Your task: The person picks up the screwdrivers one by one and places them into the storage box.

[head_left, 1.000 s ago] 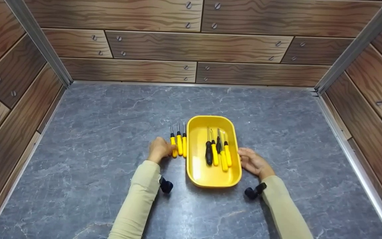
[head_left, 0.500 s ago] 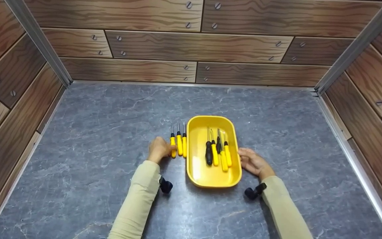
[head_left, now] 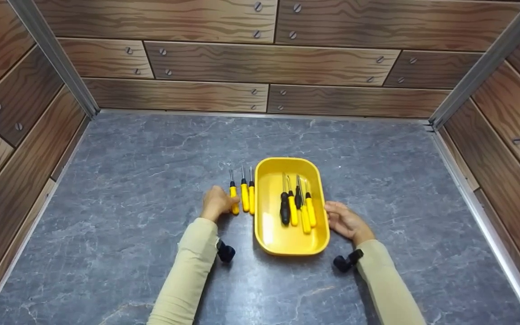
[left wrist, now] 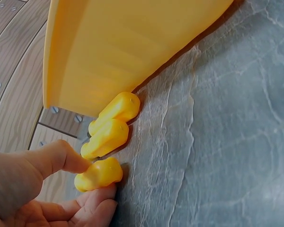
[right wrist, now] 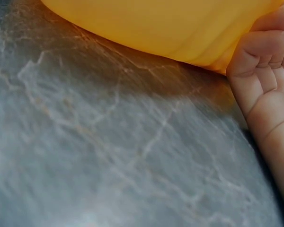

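My left hand (head_left: 217, 201) pinches the yellow handle of the leftmost screwdriver (head_left: 233, 192) between thumb and fingers. In the left wrist view that screwdriver's handle (left wrist: 99, 174) lies close over the grey surface. Two more yellow-handled screwdrivers, a middle one (head_left: 244, 197) and a right one (head_left: 252, 201), lie side by side against the left of a yellow plastic bin (head_left: 266, 241). Inside the bin rest several screwdrivers, among them a black-handled one (head_left: 284, 208). My right hand (head_left: 345, 221) touches the bin's right wall with relaxed, slightly bent fingers.
The bin stands on a grey marble-patterned tabletop (head_left: 151, 158). Wood-patterned panels (head_left: 206, 97) with metal edge strips close off the back and both sides.
The pinched screwdriver has shifted slightly left, away from the two beside it, and its tip has swung left. The bin and the right hand stay in place.
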`<control>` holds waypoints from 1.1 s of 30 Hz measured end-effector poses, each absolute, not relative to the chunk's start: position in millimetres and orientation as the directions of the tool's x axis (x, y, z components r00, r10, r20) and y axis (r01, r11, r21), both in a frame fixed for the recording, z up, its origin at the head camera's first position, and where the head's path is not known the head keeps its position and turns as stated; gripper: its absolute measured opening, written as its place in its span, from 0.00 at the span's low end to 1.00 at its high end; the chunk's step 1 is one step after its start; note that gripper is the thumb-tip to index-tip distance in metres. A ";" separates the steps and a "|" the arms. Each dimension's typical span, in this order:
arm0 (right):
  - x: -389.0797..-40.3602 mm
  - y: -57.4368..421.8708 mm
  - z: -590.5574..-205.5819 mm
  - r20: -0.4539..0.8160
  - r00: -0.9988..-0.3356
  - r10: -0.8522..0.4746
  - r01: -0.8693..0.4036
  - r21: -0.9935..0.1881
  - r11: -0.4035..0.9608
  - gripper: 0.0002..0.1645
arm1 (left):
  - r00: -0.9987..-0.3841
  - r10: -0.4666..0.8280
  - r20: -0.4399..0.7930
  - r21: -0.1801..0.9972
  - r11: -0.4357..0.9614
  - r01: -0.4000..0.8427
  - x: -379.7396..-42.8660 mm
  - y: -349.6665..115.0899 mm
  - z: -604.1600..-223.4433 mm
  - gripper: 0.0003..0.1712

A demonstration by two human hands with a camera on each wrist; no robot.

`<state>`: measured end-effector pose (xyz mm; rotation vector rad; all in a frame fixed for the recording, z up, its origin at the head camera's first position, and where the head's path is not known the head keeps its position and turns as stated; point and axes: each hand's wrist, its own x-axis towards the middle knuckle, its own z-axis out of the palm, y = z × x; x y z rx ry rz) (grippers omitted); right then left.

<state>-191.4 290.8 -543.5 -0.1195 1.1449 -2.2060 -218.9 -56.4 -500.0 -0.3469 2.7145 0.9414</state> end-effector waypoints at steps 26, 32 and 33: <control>-193.2 291.3 -544.3 -0.148 -0.760 -0.633 0.497 -0.760 -0.419 0.28 | -0.943 -0.152 -0.296 0.620 0.720 -0.311 -219.4 -60.9 -507.2 0.23; -192.9 291.6 -544.0 -0.158 -0.766 -0.623 0.497 -0.761 -0.418 0.28 | -0.941 -0.147 -0.306 0.663 0.677 -0.321 -218.6 -63.1 -509.0 0.22; -192.9 291.7 -544.1 -0.159 -0.767 -0.621 0.496 -0.762 -0.417 0.28 | -0.939 -0.145 -0.312 0.667 0.670 -0.325 -218.6 -63.7 -509.3 0.21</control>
